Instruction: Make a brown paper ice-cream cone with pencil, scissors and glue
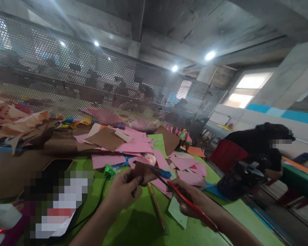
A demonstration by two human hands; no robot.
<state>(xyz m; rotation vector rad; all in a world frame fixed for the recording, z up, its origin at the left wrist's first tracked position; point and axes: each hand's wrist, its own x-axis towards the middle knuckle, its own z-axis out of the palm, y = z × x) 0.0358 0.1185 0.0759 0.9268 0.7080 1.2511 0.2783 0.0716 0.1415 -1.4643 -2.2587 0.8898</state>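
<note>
My left hand [125, 188] pinches a small piece of brown paper [144, 173] above the green table. A pair of red-handled scissors [183, 197] is in my right hand [195, 201], with the dark blades pointing left at the paper's right edge. Whether the blades have the paper between them I cannot tell. Just behind lies a blue tube-like thing [165, 173], partly hidden by the paper. Below my hands a pencil [157, 210] rests on the table, and beside it a pale green paper sheet [178, 212] is partly covered by my right hand.
Pink paper pieces [136, 147] and brown sheets [105, 138] are heaped at the back of the green table [133, 229], before a perforated metal screen [113, 89]. A phone [58, 165] and a black cable [97, 201] lie left. At right a person [254, 140] sits by a red chair [227, 153].
</note>
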